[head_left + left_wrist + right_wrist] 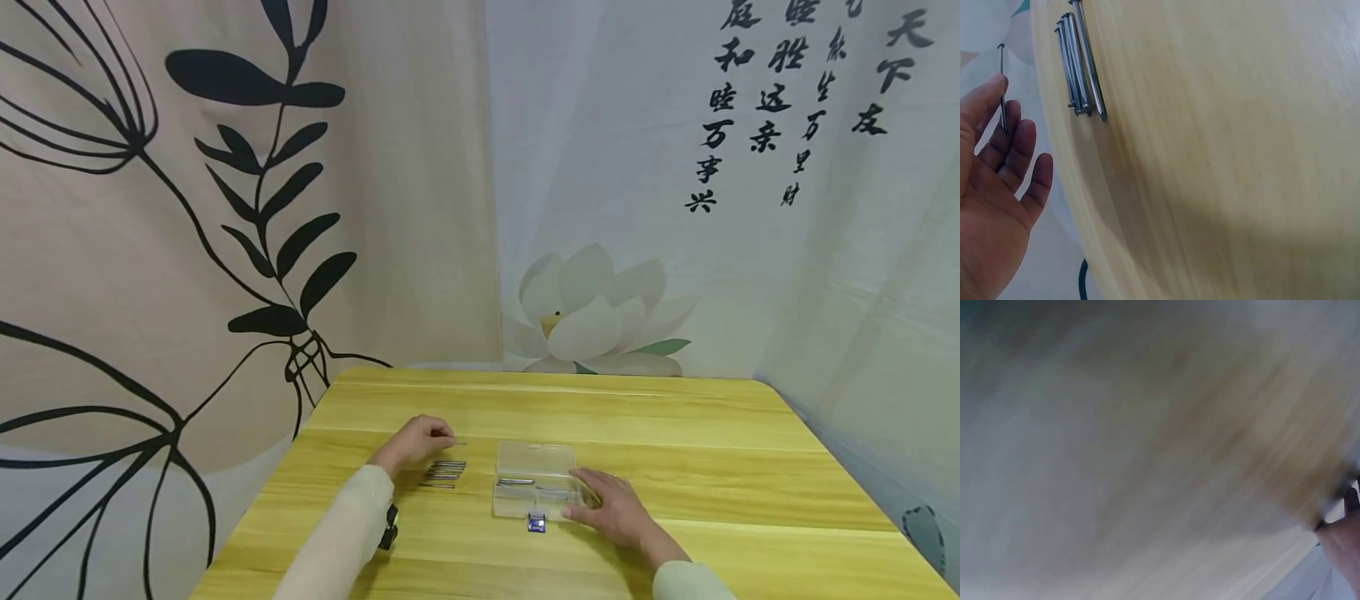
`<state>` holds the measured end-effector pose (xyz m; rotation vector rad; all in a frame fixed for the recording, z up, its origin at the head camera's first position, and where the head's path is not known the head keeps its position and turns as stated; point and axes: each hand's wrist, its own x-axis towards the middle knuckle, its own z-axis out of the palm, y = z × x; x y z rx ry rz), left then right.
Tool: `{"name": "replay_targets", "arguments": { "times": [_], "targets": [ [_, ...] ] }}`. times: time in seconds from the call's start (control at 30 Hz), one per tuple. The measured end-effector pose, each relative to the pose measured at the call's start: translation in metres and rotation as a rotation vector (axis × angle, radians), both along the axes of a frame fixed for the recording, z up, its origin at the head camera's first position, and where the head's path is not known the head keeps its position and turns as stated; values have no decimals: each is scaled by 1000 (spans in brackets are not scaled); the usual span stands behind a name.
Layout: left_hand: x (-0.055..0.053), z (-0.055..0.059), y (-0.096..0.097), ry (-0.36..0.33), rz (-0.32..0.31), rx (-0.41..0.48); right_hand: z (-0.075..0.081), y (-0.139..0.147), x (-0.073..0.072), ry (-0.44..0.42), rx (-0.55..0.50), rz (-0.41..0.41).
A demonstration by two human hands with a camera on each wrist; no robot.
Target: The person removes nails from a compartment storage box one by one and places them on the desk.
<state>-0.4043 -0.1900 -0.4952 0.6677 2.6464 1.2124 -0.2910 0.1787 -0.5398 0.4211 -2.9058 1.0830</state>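
My left hand pinches a thin steel nail between thumb and fingertips, the other fingers loosely bent. Just below that hand in the head view, several nails lie side by side on the table; the left wrist view shows this row with flat heads and pointed tips. To their right is a clear plastic box with its lid laid back and some nails inside. My right hand holds the box by its right side, thumb near the front and fingers farther back. The right wrist view is blurred.
A small blue piece sits at the box's front edge. The wooden table reaches back to a printed curtain with plants, a flower and characters. A black strap is on the left wrist.
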Motion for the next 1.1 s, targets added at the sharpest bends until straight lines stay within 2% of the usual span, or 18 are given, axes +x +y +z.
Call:
{"name": "replay_targets", "arguments": {
  "times": [0.53, 0.87, 1.1],
  "targets": [
    [-5, -12, -4, -19, 34, -33, 0, 0, 0, 1, 0, -2],
    [-4, -16, -2, -35, 1, -23, 2, -1, 1, -9, 3, -5],
    [-4, -17, -1, -20, 20, -67, 4, -2, 2, -16, 2, -8]
  ]
}}
